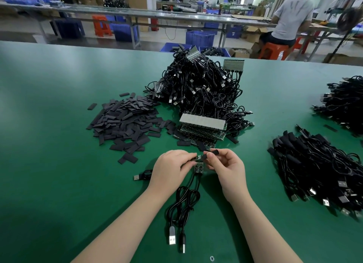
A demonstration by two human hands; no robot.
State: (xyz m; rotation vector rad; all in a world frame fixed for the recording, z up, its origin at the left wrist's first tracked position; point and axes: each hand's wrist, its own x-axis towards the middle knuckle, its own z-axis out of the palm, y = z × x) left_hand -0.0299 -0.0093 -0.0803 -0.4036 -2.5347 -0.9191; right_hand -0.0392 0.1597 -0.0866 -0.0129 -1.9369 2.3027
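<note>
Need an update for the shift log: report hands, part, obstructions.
Left hand pinches circuit board. Right hand pinches black sleeve beside it. Board's cables trail on green table, nothing blocking.

Left forearm [125, 223] and right forearm [261, 223] are bare and converge forward. Left hand [172, 168]: back uppermost, fingers curled, tips pinching a small circuit board [198, 167] at its right side. Right hand [227, 168]: palm turned leftward, thumb and forefinger pinching a black sleeve [215, 151], other fingers loosely curled. The hands are close together, fingertips nearly meeting.
</note>
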